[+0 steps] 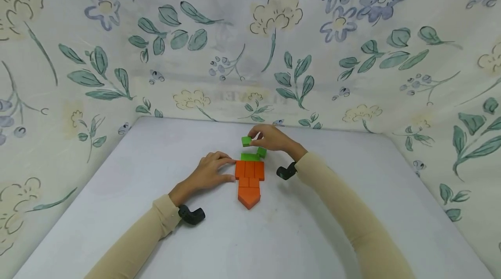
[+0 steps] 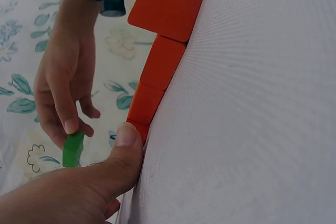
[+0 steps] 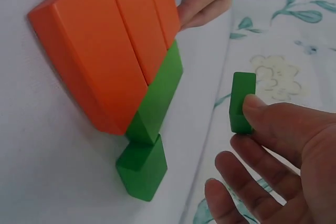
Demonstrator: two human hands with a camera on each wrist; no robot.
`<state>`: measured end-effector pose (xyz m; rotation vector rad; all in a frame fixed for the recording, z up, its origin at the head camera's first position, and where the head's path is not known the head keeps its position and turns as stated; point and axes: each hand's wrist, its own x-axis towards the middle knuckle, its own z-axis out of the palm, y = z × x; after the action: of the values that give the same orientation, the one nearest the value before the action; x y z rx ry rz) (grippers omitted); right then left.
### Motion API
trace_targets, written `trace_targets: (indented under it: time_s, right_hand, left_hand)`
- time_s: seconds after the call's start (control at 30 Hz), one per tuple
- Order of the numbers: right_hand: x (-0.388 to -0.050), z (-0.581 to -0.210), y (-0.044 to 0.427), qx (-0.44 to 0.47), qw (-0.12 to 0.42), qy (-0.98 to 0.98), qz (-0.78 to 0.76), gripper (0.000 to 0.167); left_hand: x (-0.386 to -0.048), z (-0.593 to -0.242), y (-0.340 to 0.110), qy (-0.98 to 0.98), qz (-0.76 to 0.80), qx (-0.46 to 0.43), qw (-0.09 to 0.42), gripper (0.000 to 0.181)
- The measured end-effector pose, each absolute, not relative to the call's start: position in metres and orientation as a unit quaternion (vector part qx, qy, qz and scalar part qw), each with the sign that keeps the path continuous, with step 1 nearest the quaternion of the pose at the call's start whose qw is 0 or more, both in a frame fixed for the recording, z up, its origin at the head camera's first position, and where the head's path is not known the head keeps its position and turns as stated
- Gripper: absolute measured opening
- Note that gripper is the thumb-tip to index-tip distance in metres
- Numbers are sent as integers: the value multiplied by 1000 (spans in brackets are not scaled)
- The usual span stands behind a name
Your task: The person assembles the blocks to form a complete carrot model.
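Observation:
Several orange blocks [image 1: 249, 170] lie together on the white table, with a pointed orange block [image 1: 248, 197] at the near end. A flat green block [image 1: 249, 157] lies along their far edge, and a small green block [image 3: 142, 169] touches one of its corners. Above the table, my right hand [image 1: 272, 137] pinches another small green block [image 1: 246, 141] between thumb and fingers, apart from the rest. On the left side, my left hand [image 1: 211, 171] rests with thumb and index finger extended against the orange blocks. The thumb touches an orange block in the left wrist view.
A floral cloth [image 1: 235, 52] rises behind the table [image 1: 156, 152] and on both sides. Dark camera mounts [image 1: 192, 215] sit on both wrists, the right one [image 1: 286, 171] close over the table beside the blocks.

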<state>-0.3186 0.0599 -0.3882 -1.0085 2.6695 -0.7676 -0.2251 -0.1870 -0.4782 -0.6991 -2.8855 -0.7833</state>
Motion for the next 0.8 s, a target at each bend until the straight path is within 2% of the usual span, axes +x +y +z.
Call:
trace_targets:
  time_s: [0.23,0.8]
  right_hand:
    - [-330,-404,43,-321,124,903,-256,29]
    - [-336,-421,32,-323,141,913,-206,28]
  left_hand:
    - [-226,-477,-188,-940,-255,-224,32,62]
    - [-223,-475,-187,-937,-261,-229,35,61]
